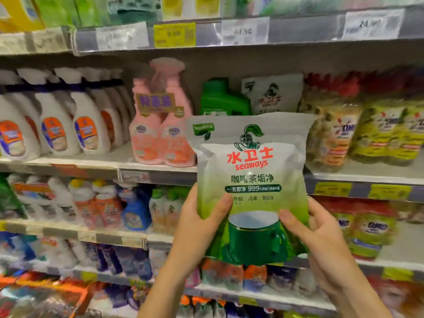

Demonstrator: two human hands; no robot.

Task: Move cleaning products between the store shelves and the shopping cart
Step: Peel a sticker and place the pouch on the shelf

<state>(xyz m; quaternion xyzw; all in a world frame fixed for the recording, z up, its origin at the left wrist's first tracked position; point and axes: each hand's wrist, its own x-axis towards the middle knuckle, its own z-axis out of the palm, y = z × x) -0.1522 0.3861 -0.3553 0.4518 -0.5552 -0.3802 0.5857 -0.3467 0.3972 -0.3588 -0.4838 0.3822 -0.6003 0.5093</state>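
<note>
Store shelves (158,169): stocked tiers. White bottles (87,115): row, middle tier, left. Seaways pouch (251,171): upright, held before middle tier, covering base of green jug (222,99). Pink bottles (160,125): pair, just left of pouch. Left hand (197,228), right hand (321,235): apart, each gripping pouch's lower sides.

Pouch (250,180) is sitting upright between left hand (197,226) and right hand (321,237), before the shelf (91,162); spray bottles (89,125) are standing to its left, packets (378,131) right, jug (222,97) behind it.

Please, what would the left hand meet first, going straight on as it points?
Probably the shelf edge below the green jug, behind the pouch the left hand grips; depth is unclear.
</note>
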